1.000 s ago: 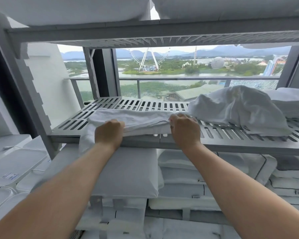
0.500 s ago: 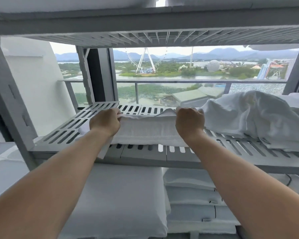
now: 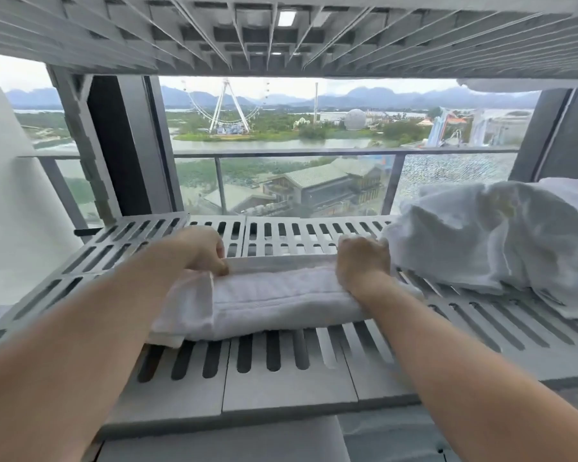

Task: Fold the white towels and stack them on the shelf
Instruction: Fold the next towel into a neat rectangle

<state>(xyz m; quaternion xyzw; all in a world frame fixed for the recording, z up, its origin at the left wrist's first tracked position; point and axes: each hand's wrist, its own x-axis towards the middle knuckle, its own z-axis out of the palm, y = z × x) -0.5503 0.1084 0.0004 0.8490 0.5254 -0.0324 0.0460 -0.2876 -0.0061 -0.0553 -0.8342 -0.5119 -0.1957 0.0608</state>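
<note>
Folded white terry-cloth towel (image 3: 274, 300), a long, thick band with a stitched border stripe running along its length and a smoother hemmed end turned over at its left side, lying crosswise on the grey slotted plastic shelf (image 3: 281, 371). The left hand (image 3: 204, 250) pinches the far edge of the top layer between thumb and curled fingers at the towel's left end; the right hand (image 3: 362, 261) has its fingers curled over the same far edge at the right end, knuckles up. Between the two grips the edge runs straight and flat; nearer than the grips the towel bulges into a rounded fold facing the viewer. Just right of the right-hand grip, touching the towel's end, sits a heap of crumpled white towels (image 3: 474, 241). Above both hands is the ribbed underside of an upper shelf (image 3: 281, 38); beyond them, a glass balcony railing (image 3: 281, 153) and a distant Ferris wheel (image 3: 226, 105).
</note>
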